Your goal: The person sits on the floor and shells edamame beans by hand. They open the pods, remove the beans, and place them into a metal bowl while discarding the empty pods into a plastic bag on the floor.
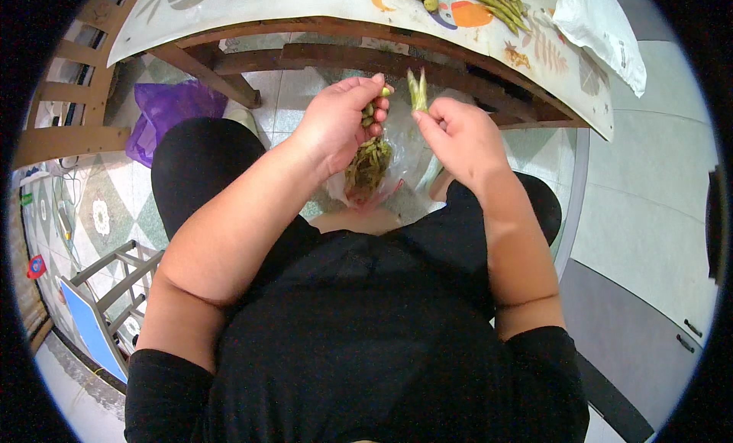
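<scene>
Both hands are raised over my lap, just short of the table's front edge. My left hand [330, 124] is closed round several green bean pieces [369, 113], with a bright green end showing between thumb and finger. A little to its right, my right hand [466, 136] pinches a pale green bean pod [418, 90] that is split into two points at its upper end. Its lower end is hidden by my fingers. Below the hands sits a clear plastic bag [398, 154] with a heap of green and brownish pod scraps [368, 170] in it.
More green pods [500, 6] lie on the patterned tablecloth [305, 2] ahead, beside a white plastic bag [599, 31]. A purple bag [172, 111] rests on the tiled floor at left, near a wooden chair [69, 144]. A blue-topped stool [92, 325] stands lower left.
</scene>
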The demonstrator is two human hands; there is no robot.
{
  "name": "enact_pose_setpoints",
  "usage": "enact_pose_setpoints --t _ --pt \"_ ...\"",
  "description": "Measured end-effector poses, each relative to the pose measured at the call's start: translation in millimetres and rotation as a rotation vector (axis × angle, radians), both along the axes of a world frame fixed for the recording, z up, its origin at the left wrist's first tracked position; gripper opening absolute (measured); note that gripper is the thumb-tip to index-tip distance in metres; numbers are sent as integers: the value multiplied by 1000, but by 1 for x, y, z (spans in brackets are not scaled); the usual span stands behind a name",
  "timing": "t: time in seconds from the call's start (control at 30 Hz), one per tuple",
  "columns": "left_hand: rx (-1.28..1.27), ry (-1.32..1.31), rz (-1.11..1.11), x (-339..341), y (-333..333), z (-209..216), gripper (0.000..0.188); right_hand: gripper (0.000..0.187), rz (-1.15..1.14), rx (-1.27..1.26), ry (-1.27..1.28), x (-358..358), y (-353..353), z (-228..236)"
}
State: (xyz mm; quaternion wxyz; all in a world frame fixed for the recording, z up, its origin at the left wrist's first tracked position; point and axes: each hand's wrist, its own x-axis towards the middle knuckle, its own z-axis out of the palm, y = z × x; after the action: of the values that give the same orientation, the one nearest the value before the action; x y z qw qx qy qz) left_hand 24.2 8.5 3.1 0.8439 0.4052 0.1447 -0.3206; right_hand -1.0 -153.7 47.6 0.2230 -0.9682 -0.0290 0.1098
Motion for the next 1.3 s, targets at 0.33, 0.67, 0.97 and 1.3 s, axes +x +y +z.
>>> enact_pose_setpoints --t 0.33,0.67,0.97,1.3 --pt "-9 1 4 -5 -1 9 15 26 11 103 23 0 -3 0" --pt "-178 256 -56 0 -3 10 31 10 4 46 -758 50 -40 50" --pt "-270 139 -105 5 2 19 21 18 30 -398 -611 101 -38 59" --pt "-53 -128 -61 1 6 29 13 17 87 -69 -932 89 -28 66"
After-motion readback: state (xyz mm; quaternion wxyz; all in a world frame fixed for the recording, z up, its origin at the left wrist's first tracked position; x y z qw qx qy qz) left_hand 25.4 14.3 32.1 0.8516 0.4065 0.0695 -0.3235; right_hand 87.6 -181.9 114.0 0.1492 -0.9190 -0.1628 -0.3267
